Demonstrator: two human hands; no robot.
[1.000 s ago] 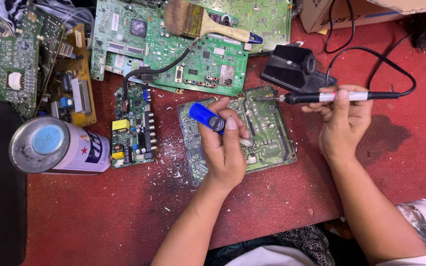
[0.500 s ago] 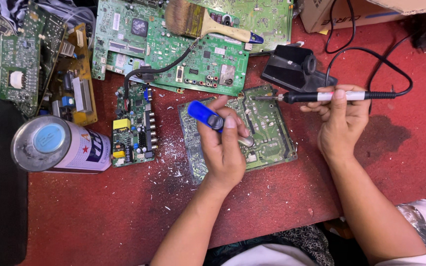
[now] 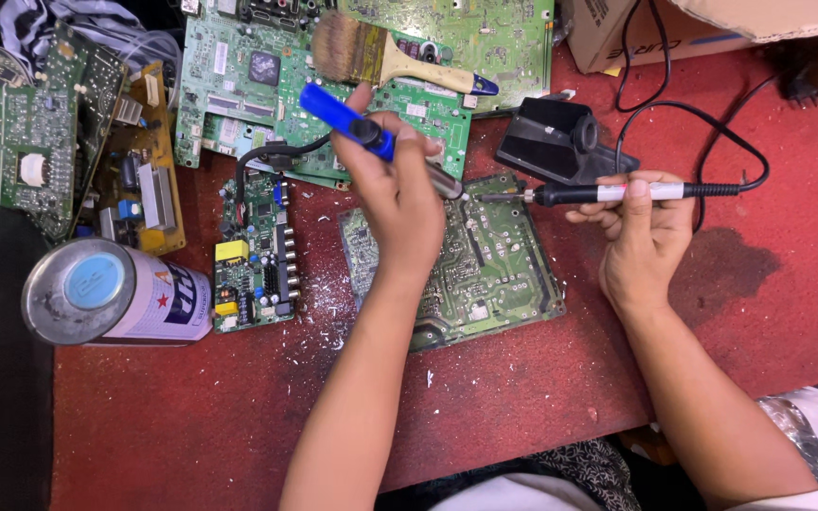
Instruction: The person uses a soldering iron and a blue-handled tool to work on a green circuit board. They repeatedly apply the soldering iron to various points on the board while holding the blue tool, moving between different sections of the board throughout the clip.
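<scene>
Two hands work over one green board (image 3: 485, 274) lying flat on the red table (image 3: 191, 416). Left hand (image 3: 400, 203) is closed around a blue pump (image 3: 362, 128), fingers wrapped on the barrel, the blue end angled up and away, the metal nose pointing down toward the board's upper edge just beyond the knuckles. Right hand (image 3: 641, 232) pinches a soldering iron (image 3: 617, 192) like a pen, held nearly level, its tip reaching left to meet the pump nose; whether the two tips touch cannot be told. The iron's cord (image 3: 712, 123) loops behind the right hand, and a black stand (image 3: 560, 142) sits just beyond its fingers. A brush (image 3: 381, 59) lies across other boards beyond the left hand; a spray can (image 3: 111, 293) lies on its side well to that hand's left.

Risks, as judged: the hot tip sits close to the left fingers, so a slip could burn them. The board is unclamped and could shift under pressure. The cord could snag on the stand and jerk the iron. A pressurised can near a hot iron is a hazard.
</scene>
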